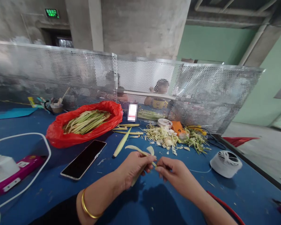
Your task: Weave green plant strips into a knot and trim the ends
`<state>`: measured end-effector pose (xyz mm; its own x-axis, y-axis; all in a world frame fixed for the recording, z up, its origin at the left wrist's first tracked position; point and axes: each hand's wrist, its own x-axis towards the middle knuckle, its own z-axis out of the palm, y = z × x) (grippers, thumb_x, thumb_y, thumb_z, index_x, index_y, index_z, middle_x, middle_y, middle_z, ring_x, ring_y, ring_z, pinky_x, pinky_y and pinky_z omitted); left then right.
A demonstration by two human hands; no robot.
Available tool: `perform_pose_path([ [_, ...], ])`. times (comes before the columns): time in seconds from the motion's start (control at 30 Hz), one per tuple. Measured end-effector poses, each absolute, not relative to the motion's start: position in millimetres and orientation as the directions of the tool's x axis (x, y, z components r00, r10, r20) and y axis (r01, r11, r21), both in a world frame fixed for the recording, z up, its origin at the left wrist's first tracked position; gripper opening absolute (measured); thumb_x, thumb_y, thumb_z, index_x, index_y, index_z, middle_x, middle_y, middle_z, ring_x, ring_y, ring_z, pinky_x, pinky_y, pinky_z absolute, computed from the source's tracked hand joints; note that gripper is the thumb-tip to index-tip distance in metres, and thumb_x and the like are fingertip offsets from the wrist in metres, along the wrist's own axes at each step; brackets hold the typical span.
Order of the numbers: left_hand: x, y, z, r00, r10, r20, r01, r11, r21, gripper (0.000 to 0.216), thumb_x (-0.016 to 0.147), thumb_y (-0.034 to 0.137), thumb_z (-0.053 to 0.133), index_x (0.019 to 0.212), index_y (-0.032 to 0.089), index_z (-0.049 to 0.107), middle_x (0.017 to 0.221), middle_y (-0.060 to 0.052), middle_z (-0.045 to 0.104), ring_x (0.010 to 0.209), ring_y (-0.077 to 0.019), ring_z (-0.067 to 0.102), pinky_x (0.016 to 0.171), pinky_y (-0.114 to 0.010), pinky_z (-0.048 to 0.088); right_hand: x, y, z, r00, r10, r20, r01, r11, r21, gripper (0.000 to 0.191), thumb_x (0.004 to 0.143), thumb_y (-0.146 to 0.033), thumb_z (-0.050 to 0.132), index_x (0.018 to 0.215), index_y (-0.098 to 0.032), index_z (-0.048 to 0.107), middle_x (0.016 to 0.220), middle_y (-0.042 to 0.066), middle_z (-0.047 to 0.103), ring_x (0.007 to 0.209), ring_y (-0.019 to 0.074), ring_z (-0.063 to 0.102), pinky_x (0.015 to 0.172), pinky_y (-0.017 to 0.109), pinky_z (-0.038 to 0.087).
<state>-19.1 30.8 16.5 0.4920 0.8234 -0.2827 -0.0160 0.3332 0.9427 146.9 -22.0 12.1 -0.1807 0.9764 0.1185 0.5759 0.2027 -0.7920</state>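
Over the blue table, my left hand [140,165] pinches pale yellow-green strips that look like corn husk [138,149]; a curled end [150,150] sticks up above the fingers. My right hand [172,170], closed, grips the other end of the strip just beside the left fingertips. Part of the held husk hangs under my left palm. Beyond the left hand lies a long tapered pale-green husk piece [123,143]. A heap of shredded husk trimmings [162,136] is spread behind both hands.
A red plastic bag [58,139] full of husk strips stands behind a phone [83,160]. On the left is a purple power strip [30,164] with a white cable. A white thread spool [226,164] sits at right. A perforated metal screen [140,73] crosses the back; people sit behind it.
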Motion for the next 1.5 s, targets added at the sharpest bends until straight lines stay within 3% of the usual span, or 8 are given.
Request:
perform_pose_path([
  [0.37, -20.1, 35.4, 14.8, 0.518, 0.814, -0.262, 0.049, 0.278, 0.959, 0.019, 0.068, 0.028, 0.070, 0.064, 0.014, 0.058, 0.049, 0.003, 0.055, 0.041, -0.0063, 0.045, 0.044, -0.020, 0.035, 163.7, -16.6, 16.3, -0.155, 0.955, 0.252, 0.724, 0.283, -0.629, 0.021, 0.087, -0.027, 0.052, 0.066, -0.022, 0.055, 0.058, -0.003, 0.054, 0.056, 0.0139, 0.045, 0.052, 0.024, 0.030],
  [0.5, -24.2, 37.6, 16.6, 0.533, 0.798, -0.282, -0.044, 0.359, 0.932, 0.028, 0.068, 0.036, 0.075, 0.076, 0.012, 0.063, 0.061, -0.002, 0.065, 0.052, -0.0097, 0.057, 0.056, -0.023, 0.046, 163.6, -13.9, 13.1, -0.141, 0.936, 0.321, 0.821, 0.292, -0.490, 0.022, 0.090, -0.026, 0.048, 0.070, -0.023, 0.057, 0.062, -0.002, 0.058, 0.058, 0.0157, 0.050, 0.057, 0.026, 0.032],
  [0.63, -27.0, 37.2, 19.2, 0.555, 0.793, -0.251, -0.161, 0.398, 0.903, 0.030, 0.071, 0.032, 0.074, 0.092, 0.011, 0.067, 0.078, -0.007, 0.072, 0.069, -0.0146, 0.066, 0.074, -0.028, 0.051, 157.7, -17.4, 13.0, -0.046, 0.828, 0.558, 0.863, 0.314, -0.396, 0.017, 0.090, -0.026, 0.049, 0.083, -0.022, 0.063, 0.084, 0.005, 0.066, 0.078, 0.0206, 0.057, 0.072, 0.030, 0.038],
  [0.73, -25.5, 36.0, 19.3, 0.514, 0.829, -0.222, -0.230, 0.382, 0.895, 0.028, 0.067, 0.026, 0.077, 0.090, 0.013, 0.068, 0.080, -0.007, 0.073, 0.073, -0.0156, 0.067, 0.079, -0.029, 0.051, 146.2, -22.6, 9.5, 0.041, 0.771, 0.636, 0.835, 0.323, -0.446, 0.022, 0.091, -0.032, 0.049, 0.079, -0.021, 0.063, 0.082, 0.006, 0.064, 0.079, 0.0213, 0.057, 0.072, 0.032, 0.038],
  [0.93, -17.9, 30.9, 16.5, 0.447, 0.868, -0.217, -0.324, 0.384, 0.865, 0.037, 0.058, 0.024, 0.084, 0.090, 0.012, 0.068, 0.080, -0.007, 0.073, 0.076, -0.0170, 0.068, 0.077, -0.027, 0.052, 120.0, -20.6, -13.9, 0.061, 0.941, 0.333, 0.534, 0.251, -0.808, 0.024, 0.084, -0.036, 0.057, 0.067, -0.020, 0.059, 0.067, 0.001, 0.058, 0.066, 0.0165, 0.053, 0.062, 0.026, 0.039],
  [1.17, -13.9, 23.9, 19.5, 0.331, 0.902, -0.276, -0.330, 0.385, 0.862, 0.043, 0.052, 0.015, 0.086, 0.089, 0.012, 0.064, 0.078, -0.010, 0.073, 0.075, -0.0209, 0.070, 0.070, -0.027, 0.054, 113.4, -18.2, -18.0, 0.083, 0.988, 0.133, 0.326, 0.100, -0.940, 0.033, 0.077, -0.045, 0.057, 0.059, -0.017, 0.055, 0.055, -0.003, 0.044, 0.055, 0.0123, 0.037, 0.054, 0.025, 0.029],
  [1.3, -13.4, 24.2, 19.4, 0.310, 0.911, -0.271, -0.347, 0.373, 0.860, 0.040, 0.053, 0.014, 0.084, 0.087, 0.013, 0.063, 0.079, -0.009, 0.073, 0.080, -0.0210, 0.070, 0.072, -0.025, 0.054, 111.5, -20.0, -19.4, 0.045, 0.996, 0.077, 0.324, 0.058, -0.944, 0.038, 0.079, -0.046, 0.054, 0.054, -0.019, 0.045, 0.052, -0.005, 0.035, 0.052, 0.0112, 0.031, 0.051, 0.025, 0.025],
  [1.5, -11.9, 27.0, 15.7, 0.277, 0.911, -0.305, -0.375, 0.395, 0.839, 0.030, 0.060, 0.014, 0.079, 0.085, 0.013, 0.063, 0.072, -0.007, 0.073, 0.070, -0.0181, 0.069, 0.073, -0.027, 0.053, 111.6, -25.4, -16.5, -0.160, 0.899, 0.408, 0.613, 0.414, -0.673, 0.028, 0.090, -0.025, 0.044, 0.063, -0.021, 0.047, 0.073, 0.001, 0.056, 0.072, 0.0162, 0.050, 0.068, 0.027, 0.037],
])
